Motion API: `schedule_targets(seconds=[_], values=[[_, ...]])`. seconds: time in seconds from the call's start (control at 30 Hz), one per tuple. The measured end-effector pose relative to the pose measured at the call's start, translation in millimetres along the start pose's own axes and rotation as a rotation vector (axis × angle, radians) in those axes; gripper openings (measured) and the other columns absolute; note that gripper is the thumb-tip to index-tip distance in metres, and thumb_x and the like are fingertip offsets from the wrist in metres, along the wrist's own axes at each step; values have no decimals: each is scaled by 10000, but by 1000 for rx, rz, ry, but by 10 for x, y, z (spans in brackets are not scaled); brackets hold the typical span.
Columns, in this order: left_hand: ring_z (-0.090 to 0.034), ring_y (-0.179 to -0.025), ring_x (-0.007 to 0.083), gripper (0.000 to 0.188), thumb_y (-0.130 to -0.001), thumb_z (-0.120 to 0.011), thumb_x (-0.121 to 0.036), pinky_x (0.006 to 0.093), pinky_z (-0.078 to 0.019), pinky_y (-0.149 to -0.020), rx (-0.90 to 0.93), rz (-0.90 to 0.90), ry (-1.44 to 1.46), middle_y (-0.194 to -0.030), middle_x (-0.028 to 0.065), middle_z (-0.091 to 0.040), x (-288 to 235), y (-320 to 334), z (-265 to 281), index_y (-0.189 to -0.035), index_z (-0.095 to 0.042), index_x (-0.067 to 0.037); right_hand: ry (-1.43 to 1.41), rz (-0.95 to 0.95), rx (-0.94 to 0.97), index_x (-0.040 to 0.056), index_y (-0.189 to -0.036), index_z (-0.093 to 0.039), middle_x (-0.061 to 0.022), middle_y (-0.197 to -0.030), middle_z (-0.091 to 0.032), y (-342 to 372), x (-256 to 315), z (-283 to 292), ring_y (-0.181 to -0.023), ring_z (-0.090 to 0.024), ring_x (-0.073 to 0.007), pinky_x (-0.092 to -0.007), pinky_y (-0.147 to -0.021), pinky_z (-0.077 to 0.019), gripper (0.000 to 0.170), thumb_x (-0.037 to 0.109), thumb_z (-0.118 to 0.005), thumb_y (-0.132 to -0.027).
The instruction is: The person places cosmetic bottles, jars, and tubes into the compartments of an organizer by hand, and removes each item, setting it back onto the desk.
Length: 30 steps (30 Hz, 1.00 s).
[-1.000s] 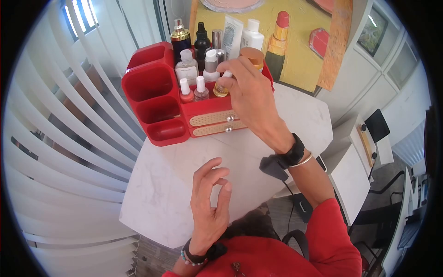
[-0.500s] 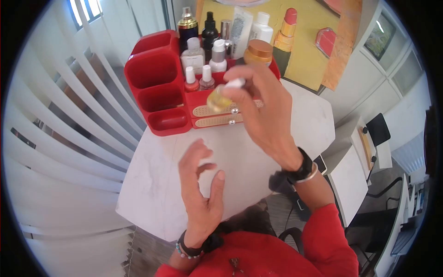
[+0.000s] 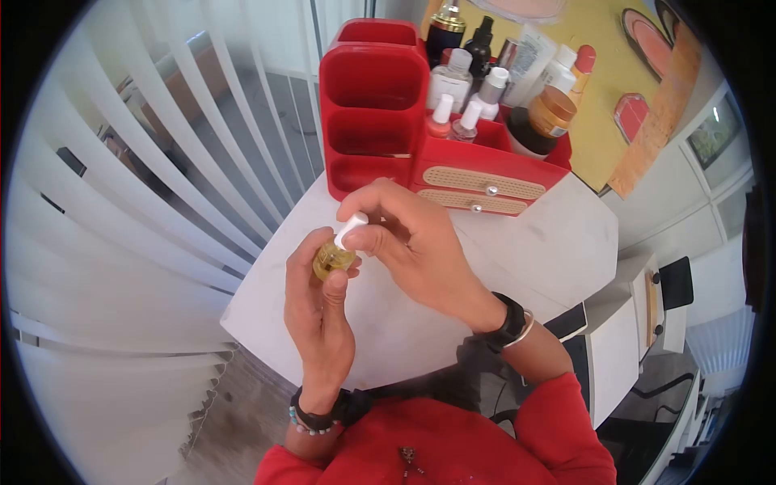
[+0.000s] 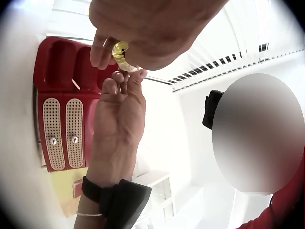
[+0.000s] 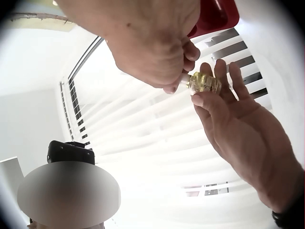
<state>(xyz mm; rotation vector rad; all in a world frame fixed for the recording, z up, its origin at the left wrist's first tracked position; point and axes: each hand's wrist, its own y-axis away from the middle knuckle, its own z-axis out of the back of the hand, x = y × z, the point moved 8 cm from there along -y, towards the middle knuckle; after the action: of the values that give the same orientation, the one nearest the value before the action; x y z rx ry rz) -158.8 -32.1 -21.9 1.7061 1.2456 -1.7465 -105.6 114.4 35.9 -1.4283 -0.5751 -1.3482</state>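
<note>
A small glass bottle of yellow liquid (image 3: 333,260) is held over the white table by both hands. My left hand (image 3: 318,323) grips its glass body between thumb and fingers. The thumb and fingers of my right hand (image 3: 428,255) pinch the bottle's white cap (image 3: 352,230). In the right wrist view the bottle (image 5: 206,84) lies tilted, the glass toward the left hand (image 5: 248,129) and the cap end partly hidden by the right fingers. The left wrist view shows the yellow glass (image 4: 120,49) beneath the left hand, with the right fingertips at its white end.
Behind the hands stands a red organizer (image 3: 377,53) with open compartments and two woven-front drawers (image 3: 485,181). It holds nail polish bottles (image 3: 439,121), a gold-lidded jar (image 3: 554,111) and several taller bottles. White vertical blinds (image 3: 218,121) hang at the left, near the table's edge (image 3: 242,315).
My right hand has brought the yellow bottle from the organizer down toward me. The left hand, earlier apart from it, now grips the glass. The head view has swung left.
</note>
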Motion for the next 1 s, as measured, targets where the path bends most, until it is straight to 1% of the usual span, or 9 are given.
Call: schedule_targets(seconds=[0.03, 0.1, 0.13, 0.2, 0.43, 0.57, 0.83, 0.93, 1.0], values=[[-661, -1292, 281, 450, -1163, -634, -278, 417, -545, -1083, -6, 2, -3, -1446, 163, -647, 23, -22, 48, -1506, -571, 6, -3, -2, 6, 27, -1203, -688, -28, -1049, -687, -48, -27, -52, -925, -658, -81, -287, -805, -556, 196, 82, -771, -1033], [-593, -1372, 264, 494, -1160, -636, -312, 420, -492, -1162, -99, -140, -294, -1483, 131, -612, -48, -68, 169, -1505, -556, 33, 107, 14, 2, -5, -1140, -655, -129, -1005, -691, -156, -66, -142, -912, -724, -245, -379, -766, -549, 148, 15, -704, -1002], [-539, -1450, 281, 486, -1142, -648, -239, 455, -463, -1205, -154, -166, -358, -1550, 143, -577, -81, -59, 240, -1534, -537, 27, 105, 11, 3, -5, -1140, -655, -129, -1005, -691, -190, -110, -170, -912, -724, -245, -379, -766, -549, 148, 15, -704, -1002], [-535, -1459, 285, 487, -1130, -652, -206, 464, -460, -1210, -182, -170, -385, -1578, 146, -561, -125, -33, 337, -1544, -533, 20, 375, 229, -30, -6, -1151, -642, -167, -1070, -675, -223, -97, -223, -946, -714, -367, -444, -770, -550, 163, 1, -696, -998], [-555, -1448, 306, 446, -1120, -692, -223, 472, -497, -1156, -178, -174, -311, -1598, 173, -555, -137, 17, 428, -1504, -563, -38, 665, 362, -7, -8, -1197, -638, -167, -1103, -656, -403, -420, -407, -978, -698, -408, -487, -782, -571, 222, -27, -704, -986], [-593, -1360, 278, 469, -1107, -653, -121, 443, -522, -1114, -172, -136, -247, -1611, 142, -545, -128, 16, 408, -1554, -552, -22, 743, 352, 24, -17, -1197, -634, -171, -1122, -652, -440, -517, -455, -1013, -694, -395, -480, -798, -587, 228, -32, -705, -982], [-627, -1303, 266, 440, -1116, -668, -156, 418, -560, -1045, -148, -122, -227, -1602, 160, -541, -117, 0, 312, -1523, -560, -29, 844, 363, 60, -35, -1154, -636, -176, -1129, -626, -388, -479, -423, -1045, -682, -359, -466, -809, -608, 180, -12, -655, -976], [-623, -1292, 268, 469, -1108, -651, -122, 410, -548, -1049, -149, -109, -207, -1610, 144, -543, -103, -1, 290, -1552, -549, -10, 865, 466, -106, -10, -1136, -667, -146, -1119, -648, -312, -44, -114, -1037, -685, -328, -441, -782, -603, 190, -10, -699, -948], [-628, -1285, 269, 471, -1108, -655, -129, 403, -552, -1040, -150, -102, -197, -1609, 144, -543, -96, 2, 257, -1551, -549, -8, 1040, 815, -354, 15, -1097, -685, -127, -1098, -671, -203, 394, 243, -1023, -676, -313, -418, -770, -594, 183, -5, -742, -924]])
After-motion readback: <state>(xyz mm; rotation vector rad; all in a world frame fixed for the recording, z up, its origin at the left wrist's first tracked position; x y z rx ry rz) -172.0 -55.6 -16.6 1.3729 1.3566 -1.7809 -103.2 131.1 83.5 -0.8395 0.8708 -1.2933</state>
